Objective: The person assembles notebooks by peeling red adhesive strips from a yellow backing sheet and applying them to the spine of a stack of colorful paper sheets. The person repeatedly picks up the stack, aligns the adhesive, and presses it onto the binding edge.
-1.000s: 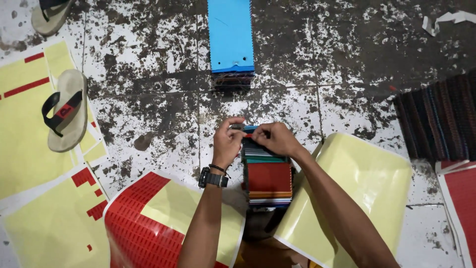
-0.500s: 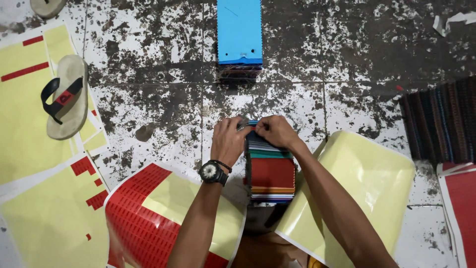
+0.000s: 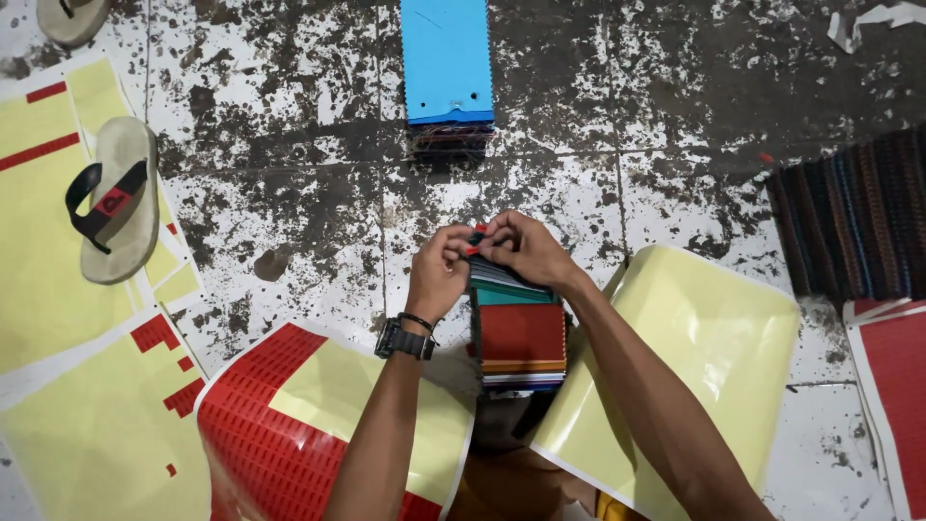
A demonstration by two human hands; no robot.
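both hands meet at the far end of the swatch stack, which lies on the floor right in front of me, long axis running straight away from my body. my left hand and right hand are touching each other over that far edge, fingers pinched narrow on the top few sheets and on a small red bit between them; i can't tell what that bit is. the stack sits just under and toward me from the fingers, red sheet on top, teal one above it. both hands equally near. further out, same axis, a second stack with blue cover. no containers; curled yellow sheet at right, red-and-yellow sheet at left, sandal well apart.
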